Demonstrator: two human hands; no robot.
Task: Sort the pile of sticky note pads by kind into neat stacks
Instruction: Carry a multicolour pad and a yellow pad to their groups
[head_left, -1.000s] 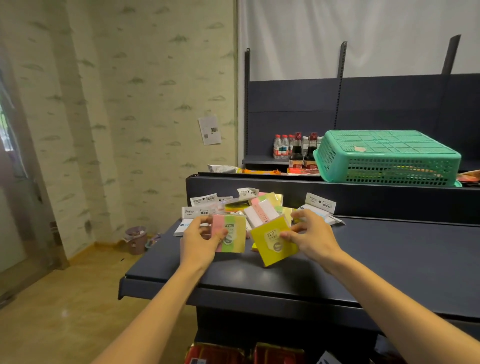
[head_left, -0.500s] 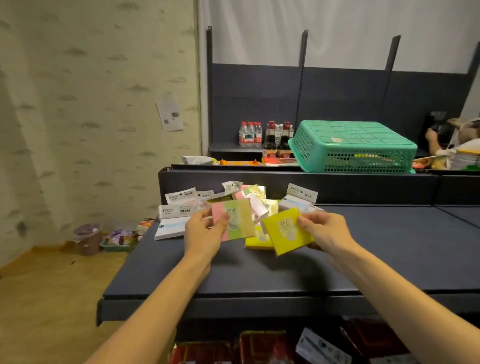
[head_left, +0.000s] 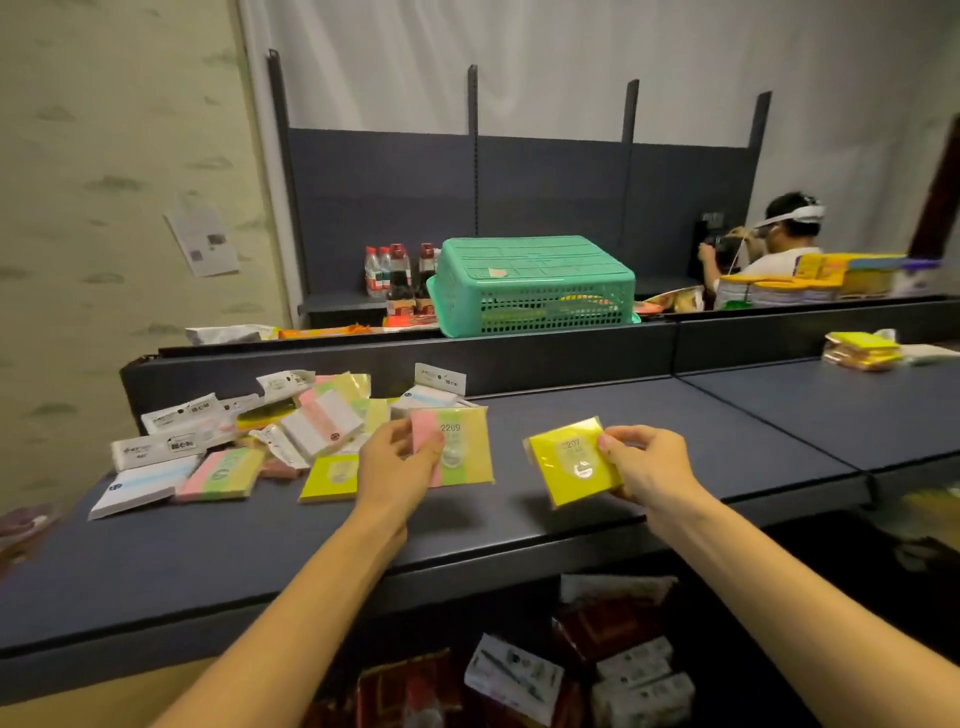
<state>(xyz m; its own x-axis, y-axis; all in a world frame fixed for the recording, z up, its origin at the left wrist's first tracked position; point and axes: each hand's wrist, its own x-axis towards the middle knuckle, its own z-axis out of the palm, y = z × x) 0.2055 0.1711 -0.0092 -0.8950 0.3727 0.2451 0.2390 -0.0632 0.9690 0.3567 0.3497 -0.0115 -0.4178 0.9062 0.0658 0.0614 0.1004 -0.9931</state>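
Gripping the yellow pad (head_left: 573, 462), right hand (head_left: 647, 462) now farther from left hand (head_left: 397, 470) pinching striped pad (head_left: 460, 447).

- dark blue shelf (head_left: 649, 415) seen, raised back edge along the rear
- loose pile of sticky note pads (head_left: 249, 441) spread over its left part
- small stack of pads (head_left: 862, 351) set far right on the adjoining section

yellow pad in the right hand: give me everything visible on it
The yellow pad is square, solid yellow and wrapped in glossy clear film, with "2207" printed above a pale round label. The right hand pinches its right edge, holding it tilted above the dark shelf, apart from the pile.
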